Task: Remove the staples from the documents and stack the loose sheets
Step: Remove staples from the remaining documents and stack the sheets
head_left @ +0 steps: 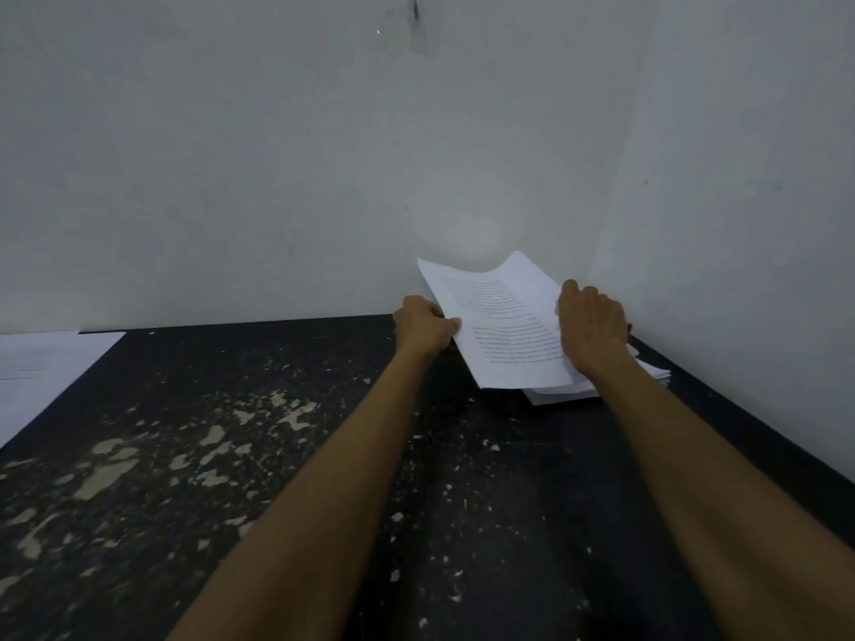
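Note:
A printed white document is lifted at an angle in the far right corner of the table, its far edge curling up against the wall. My left hand pinches its left edge. My right hand grips its right edge, fingers curled over the paper. Under the document lies a pile of white papers on the table. No staple or staple remover shows.
The black table is worn, with pale chipped patches at the left and centre. Loose white sheets lie at the table's far left edge. Grey walls close in behind and on the right.

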